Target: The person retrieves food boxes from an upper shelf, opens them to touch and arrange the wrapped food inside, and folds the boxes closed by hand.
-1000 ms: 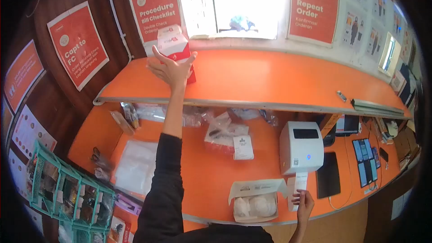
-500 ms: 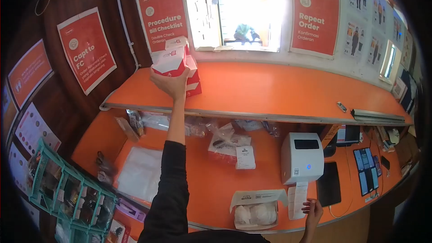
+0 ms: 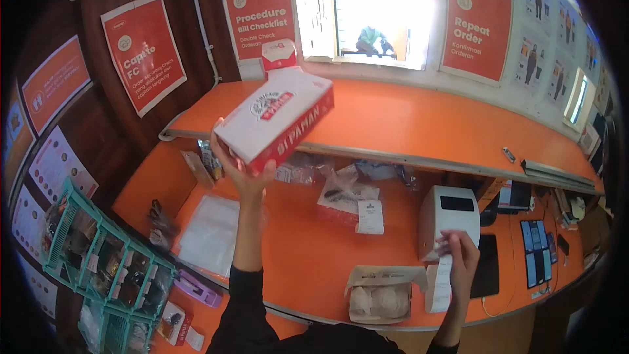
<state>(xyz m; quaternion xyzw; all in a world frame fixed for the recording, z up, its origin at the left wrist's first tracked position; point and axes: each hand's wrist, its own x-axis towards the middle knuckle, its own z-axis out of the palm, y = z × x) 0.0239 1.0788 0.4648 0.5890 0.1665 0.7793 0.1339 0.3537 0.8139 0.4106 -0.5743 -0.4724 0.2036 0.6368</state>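
My left hand [image 3: 242,174] grips a white and red takeaway box [image 3: 278,115] by its near left corner, tilted above the front edge of the raised orange shelf. Printing on its red side reads "SI PAMAN". My right hand [image 3: 464,259] is raised in front of the white receipt printer [image 3: 447,213], its fingers loosely bent and apparently holding nothing. A paper receipt [image 3: 439,286] hangs just below those fingers. To its left, an open carton [image 3: 380,301] contains white wrapped items. Behind the held box, another red and white box [image 3: 279,56] is on the shelf.
The raised shelf [image 3: 406,118] crosses above the lower counter. A plastic-wrapped parcel [image 3: 341,200] with a receipt [image 3: 370,216] lies on that counter, beside clear bags [image 3: 209,233]. Green baskets [image 3: 105,269] stand left; a black tablet [image 3: 485,265] and phones [image 3: 536,252] lie right.
My left hand has brought a box off the stack, toward me and down. My right hand has risen from beside the receipt to the printer's front. The view has shifted slightly left.
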